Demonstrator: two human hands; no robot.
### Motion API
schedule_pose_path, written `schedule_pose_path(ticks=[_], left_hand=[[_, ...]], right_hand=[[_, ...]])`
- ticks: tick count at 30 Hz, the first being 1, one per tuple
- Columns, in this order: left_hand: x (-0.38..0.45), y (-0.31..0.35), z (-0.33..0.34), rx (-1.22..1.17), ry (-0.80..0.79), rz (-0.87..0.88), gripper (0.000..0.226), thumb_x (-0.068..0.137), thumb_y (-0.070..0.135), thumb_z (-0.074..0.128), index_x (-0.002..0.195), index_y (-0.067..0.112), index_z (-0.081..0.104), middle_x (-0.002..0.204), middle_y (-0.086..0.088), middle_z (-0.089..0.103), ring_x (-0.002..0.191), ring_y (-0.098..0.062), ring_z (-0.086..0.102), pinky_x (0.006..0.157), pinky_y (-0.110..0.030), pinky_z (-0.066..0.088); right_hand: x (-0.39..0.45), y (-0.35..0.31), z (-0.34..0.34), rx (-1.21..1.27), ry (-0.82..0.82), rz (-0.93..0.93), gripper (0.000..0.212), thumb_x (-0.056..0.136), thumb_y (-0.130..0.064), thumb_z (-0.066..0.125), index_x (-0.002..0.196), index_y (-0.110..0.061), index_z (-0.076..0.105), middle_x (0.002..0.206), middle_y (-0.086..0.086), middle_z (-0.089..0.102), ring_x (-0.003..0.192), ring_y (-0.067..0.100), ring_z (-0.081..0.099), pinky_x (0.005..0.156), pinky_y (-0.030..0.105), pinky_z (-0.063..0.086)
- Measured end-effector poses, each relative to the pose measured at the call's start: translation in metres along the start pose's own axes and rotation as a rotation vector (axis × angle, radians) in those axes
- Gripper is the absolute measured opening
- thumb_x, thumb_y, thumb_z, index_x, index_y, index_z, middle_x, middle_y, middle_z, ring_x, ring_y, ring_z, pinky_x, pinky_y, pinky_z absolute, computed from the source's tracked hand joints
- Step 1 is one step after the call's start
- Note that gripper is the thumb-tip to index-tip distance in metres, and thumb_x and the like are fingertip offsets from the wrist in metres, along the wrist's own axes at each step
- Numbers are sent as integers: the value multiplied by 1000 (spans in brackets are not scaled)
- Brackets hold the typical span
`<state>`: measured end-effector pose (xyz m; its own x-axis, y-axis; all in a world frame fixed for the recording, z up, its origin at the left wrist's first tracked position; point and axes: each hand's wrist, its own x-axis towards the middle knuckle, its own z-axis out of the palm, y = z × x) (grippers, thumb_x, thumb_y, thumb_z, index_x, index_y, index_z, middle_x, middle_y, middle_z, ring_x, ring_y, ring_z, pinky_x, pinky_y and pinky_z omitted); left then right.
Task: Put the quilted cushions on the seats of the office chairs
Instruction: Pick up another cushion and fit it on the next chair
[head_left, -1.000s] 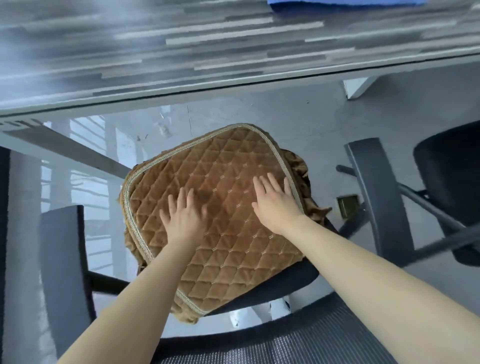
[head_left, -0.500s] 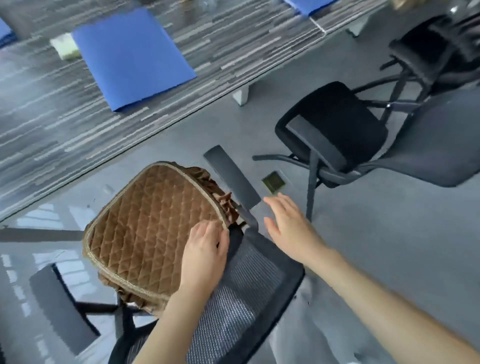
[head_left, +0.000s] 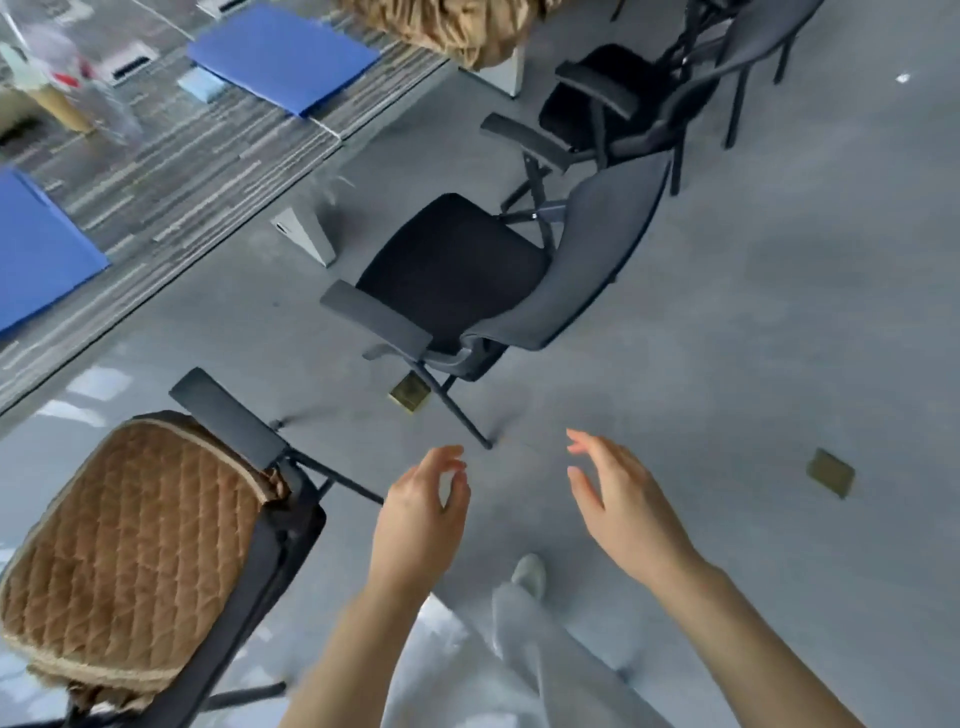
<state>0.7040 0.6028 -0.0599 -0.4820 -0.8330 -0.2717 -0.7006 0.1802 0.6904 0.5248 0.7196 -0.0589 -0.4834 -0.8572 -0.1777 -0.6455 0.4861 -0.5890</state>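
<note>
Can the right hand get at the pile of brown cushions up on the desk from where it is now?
Probably not yet. The right hand hangs open low over the floor, and the bare-seated chair stands between it and the cushion pile at the desk's far end. The person would likely have to walk round.

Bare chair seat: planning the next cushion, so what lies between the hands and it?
In the head view, only grey floor and the chair's leg lie between the hands and the black seat.

Grey floor (head_left: 753, 322): office chairs (head_left: 467, 280), brass plates (head_left: 830, 472).
</note>
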Motion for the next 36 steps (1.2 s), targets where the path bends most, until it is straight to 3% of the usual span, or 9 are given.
schedule_pose_path(ticks=[2, 4, 9, 11, 13, 17, 23, 28, 36], left_hand=[[6, 40, 27, 23, -30, 25, 26, 97, 22, 51, 122, 25, 60, 108, 12, 70, 77, -16, 59, 71, -27, 43], [15, 64, 41, 33, -59, 51, 27, 96, 20, 52, 120, 25, 61, 108, 11, 71, 87, -20, 64, 75, -31, 49], [55, 113, 63, 48, -84, 77, 28, 94, 18, 51, 119, 27, 62, 102, 8, 73, 89, -10, 63, 79, -24, 50], [77, 128, 67, 70, -86, 86, 28, 94, 18, 50, 118, 27, 61, 100, 6, 73, 90, -13, 65, 82, -28, 52], [102, 142, 70, 73, -79, 78, 28, 94, 18, 49, 117, 26, 61, 98, 6, 72, 89, -16, 67, 84, -33, 54], [159, 172, 75, 51, -44, 24, 25, 96, 20, 49, 117, 24, 62, 101, 7, 72, 77, -12, 69, 77, -30, 55], [262, 224, 76, 19, -4, -33, 26, 96, 19, 50, 119, 24, 61, 99, 6, 72, 89, -9, 65, 79, -22, 48], [344, 264, 75, 28, 30, -27, 27, 95, 18, 52, 119, 24, 63, 98, 9, 71, 94, -8, 65, 88, -27, 52], [453, 347, 115, -119, 99, -112, 32, 98, 31, 50, 131, 32, 50, 102, 11, 66, 90, 0, 60, 76, -22, 48]], right_hand=[[-3, 34, -32, -3, 45, 59, 36, 92, -14, 59, 127, -9, 56, 114, 3, 66, 109, 24, 61, 91, 24, 41], [-1, 53, -48, -7, 73, 100, 34, 92, -14, 59, 125, -8, 57, 112, 4, 67, 108, 26, 61, 90, 30, 44], [19, 92, -88, 4, 107, 161, 35, 93, -19, 56, 127, -11, 55, 115, 1, 66, 113, 23, 58, 86, 23, 39], [38, 102, -102, 13, 109, 158, 37, 94, -21, 55, 129, -11, 53, 117, 1, 65, 114, 23, 57, 86, 23, 39], [66, 110, -117, 14, 99, 143, 40, 95, -23, 53, 133, -12, 48, 122, 0, 62, 117, 20, 55, 87, 21, 37], [139, 121, -154, 6, 75, 83, 43, 96, -26, 50, 138, -16, 43, 127, -4, 58, 118, 17, 51, 89, 22, 37], [260, 134, -217, -12, -19, 26, 42, 99, -28, 45, 140, -19, 40, 131, -7, 54, 122, 15, 47, 91, 21, 34], [348, 146, -256, 13, -16, -24, 40, 99, -27, 46, 138, -18, 43, 129, -4, 57, 123, 17, 47, 95, 23, 35], [481, 203, -311, 64, -90, -86, 40, 98, -28, 47, 137, -21, 42, 124, -9, 58, 110, 13, 52, 84, 21, 38]])
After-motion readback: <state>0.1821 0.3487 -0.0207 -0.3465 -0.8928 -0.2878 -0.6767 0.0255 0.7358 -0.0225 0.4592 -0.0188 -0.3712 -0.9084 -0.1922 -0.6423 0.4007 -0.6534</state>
